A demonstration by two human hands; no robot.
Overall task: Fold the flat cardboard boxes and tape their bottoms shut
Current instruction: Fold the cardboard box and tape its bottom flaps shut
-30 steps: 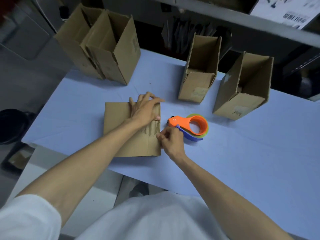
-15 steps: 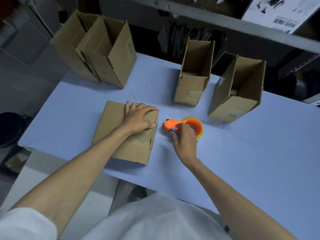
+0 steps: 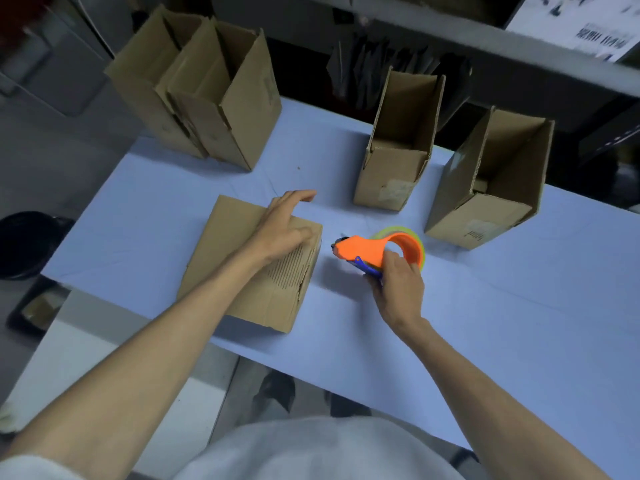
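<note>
Head view: spread left hand is pressed on box; off its three-o'clock edge, tape dispenser is gripped by right hand.

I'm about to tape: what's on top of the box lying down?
Only the left hand rests on the box, near its right end. Cardboard beneath the palm is hidden.

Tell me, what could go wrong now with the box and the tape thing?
The tape dispenser points its front end at the left hand, which presses on the box, so it might nick a finger. Only that flat hand holds the box down on the table, so it could slide or pop open. The right hand grips the dispenser alone, so the tape might go on crooked.
</note>
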